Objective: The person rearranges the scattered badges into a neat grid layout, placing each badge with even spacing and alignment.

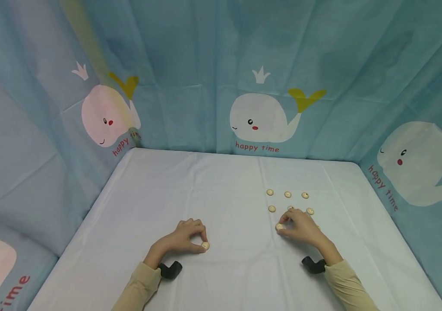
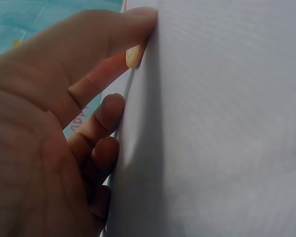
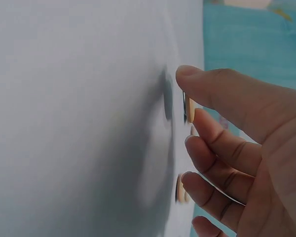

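Several small cream buttons [image 1: 288, 194] lie in rows on the white tablecloth [image 1: 228, 185] at the right. My right hand [image 1: 284, 224] sits at the near edge of the rows and pinches one button [image 1: 280, 226] that lies against the cloth; in the right wrist view that button [image 3: 189, 109] shows between thumb and forefinger. My left hand [image 1: 203, 240] rests apart at the centre-left, its thumb and forefinger pinching a single button [image 1: 205, 245] on the cloth, seen edge-on as the button [image 2: 133, 55] in the left wrist view.
Blue fabric walls printed with whales [image 1: 261, 116] close in the table on three sides. A black wrist mount [image 1: 170, 270] sits under the left wrist, another mount [image 1: 313, 264] under the right. Another button [image 3: 180, 187] lies by my lower right fingers.
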Demonstrator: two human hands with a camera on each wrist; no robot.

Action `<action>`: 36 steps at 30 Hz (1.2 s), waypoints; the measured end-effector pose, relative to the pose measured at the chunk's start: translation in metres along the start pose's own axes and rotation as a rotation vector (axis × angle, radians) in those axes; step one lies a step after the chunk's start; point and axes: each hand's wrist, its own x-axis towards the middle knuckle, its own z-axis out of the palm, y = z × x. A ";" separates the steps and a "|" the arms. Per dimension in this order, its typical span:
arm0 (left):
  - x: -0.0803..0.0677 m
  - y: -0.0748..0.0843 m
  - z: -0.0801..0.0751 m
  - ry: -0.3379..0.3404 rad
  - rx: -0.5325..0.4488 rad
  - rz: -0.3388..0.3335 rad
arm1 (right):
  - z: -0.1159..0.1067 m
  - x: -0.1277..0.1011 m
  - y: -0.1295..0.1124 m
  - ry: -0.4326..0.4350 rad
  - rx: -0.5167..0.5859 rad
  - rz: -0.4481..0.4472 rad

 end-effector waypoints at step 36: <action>0.003 0.009 -0.003 0.024 0.041 -0.032 | -0.020 -0.017 0.042 -0.021 -0.045 0.084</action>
